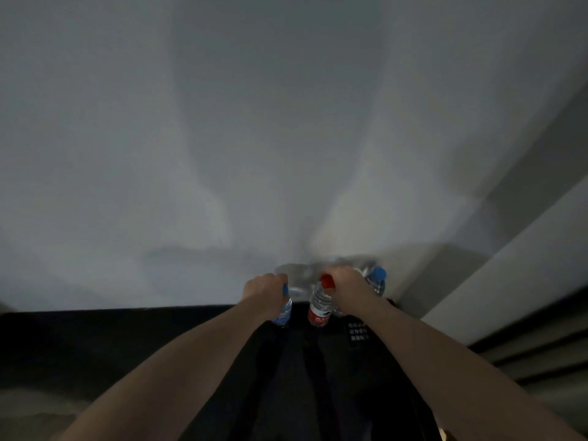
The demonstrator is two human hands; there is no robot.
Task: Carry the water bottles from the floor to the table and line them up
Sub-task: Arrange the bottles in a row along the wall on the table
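Low in the frame's centre, my left hand (265, 289) holds a blue-capped bottle (284, 308) by its neck. My right hand (345, 281) holds a red-capped bottle (319, 308) and a second blue-capped bottle (377, 281) by their tops. All three hang near the pale tabletop (222, 154)'s dark near edge; my grip is blurred.

I note a red-capped bottle (319, 305) with red label, two blue-capped bottles (284, 308) (377, 280), and black trousers (318, 377).
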